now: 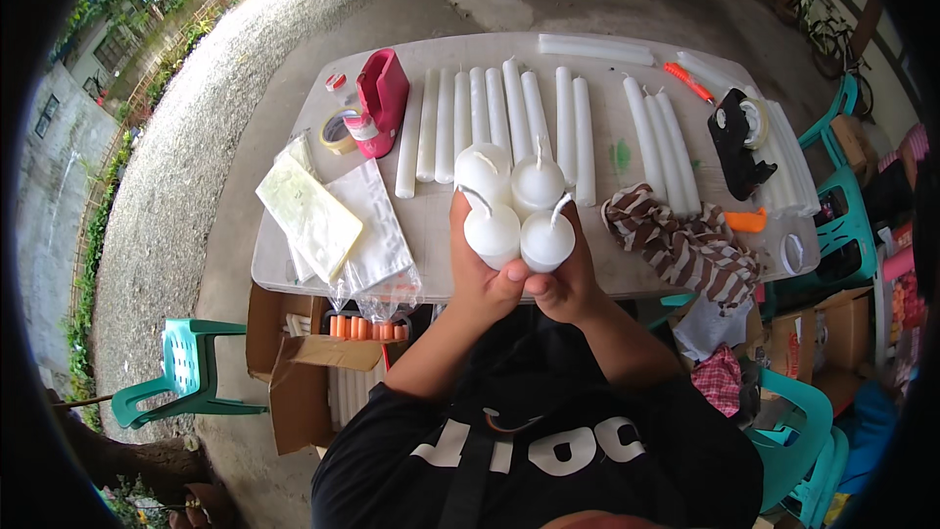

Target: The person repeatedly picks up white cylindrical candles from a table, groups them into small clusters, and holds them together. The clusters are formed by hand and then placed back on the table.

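Several thick white candles (492, 235) are bunched upright between my two hands, their wicks pointing up toward me. My left hand (478, 277) wraps the bunch from the left, and my right hand (576, 284) from the right. Both thumbs meet at the near side, pressed against the candles. Beyond the bunch, a row of long white candles (494, 113) lies on the table (323, 206). More white candles (668, 152) lie to the right. Left of my hands are clear plastic bags (311, 220), some flat and stacked.
A pink holder (382, 88) and a tape roll (340, 131) stand at the left. At the right are an orange cutter (689, 82), a black tape dispenser (736, 142) and a striped cloth (685, 245). Cardboard boxes (299, 392) and green chairs (191, 372) stand around the table.
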Action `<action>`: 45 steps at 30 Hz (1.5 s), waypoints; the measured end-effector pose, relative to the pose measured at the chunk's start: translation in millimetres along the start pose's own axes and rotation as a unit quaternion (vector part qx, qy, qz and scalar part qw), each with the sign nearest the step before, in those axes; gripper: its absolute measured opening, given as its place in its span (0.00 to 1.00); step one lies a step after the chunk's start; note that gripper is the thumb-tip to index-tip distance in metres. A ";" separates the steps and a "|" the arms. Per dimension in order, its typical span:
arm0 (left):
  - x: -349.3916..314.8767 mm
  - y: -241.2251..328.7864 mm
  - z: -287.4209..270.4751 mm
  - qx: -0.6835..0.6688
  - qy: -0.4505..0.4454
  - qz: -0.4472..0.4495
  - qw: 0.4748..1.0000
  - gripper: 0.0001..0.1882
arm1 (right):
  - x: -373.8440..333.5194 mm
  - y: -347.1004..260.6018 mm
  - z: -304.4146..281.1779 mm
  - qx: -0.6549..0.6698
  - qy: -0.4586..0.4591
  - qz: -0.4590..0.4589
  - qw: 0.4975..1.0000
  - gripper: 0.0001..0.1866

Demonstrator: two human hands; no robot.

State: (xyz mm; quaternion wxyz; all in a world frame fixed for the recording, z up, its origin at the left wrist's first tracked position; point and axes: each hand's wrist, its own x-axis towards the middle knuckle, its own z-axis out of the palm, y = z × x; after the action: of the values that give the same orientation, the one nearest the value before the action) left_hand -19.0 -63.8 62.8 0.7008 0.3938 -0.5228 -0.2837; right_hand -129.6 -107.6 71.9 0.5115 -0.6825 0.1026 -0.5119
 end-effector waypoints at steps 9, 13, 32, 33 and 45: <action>6.9 -8.5 -1.4 0.034 -0.014 -0.003 0.999 0.58 | 5.8 6.5 0.0 0.019 0.024 0.031 0.999 0.54; 4.7 -16.0 -3.2 0.028 -0.019 -0.006 0.999 0.59 | 3.1 11.0 -0.3 0.029 0.032 0.035 0.998 0.55; -1.3 -39.8 -8.4 0.023 -0.027 0.018 0.999 0.60 | 0.7 17.3 -0.9 0.001 0.044 0.017 0.999 0.55; -1.3 -42.5 -8.9 0.022 -0.027 0.024 0.999 0.60 | 0.3 17.8 -1.1 -0.009 0.045 0.010 0.999 0.55; 5.6 -40.9 0.7 -0.047 -0.012 0.064 0.997 0.60 | -4.1 20.4 0.6 -0.004 0.049 0.031 0.998 0.53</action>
State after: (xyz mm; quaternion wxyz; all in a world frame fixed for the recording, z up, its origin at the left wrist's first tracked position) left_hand -17.5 -90.1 31.1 0.7290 0.3230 -0.5412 -0.2670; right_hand -123.2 -113.8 53.1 0.5190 -0.6548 0.1505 -0.5285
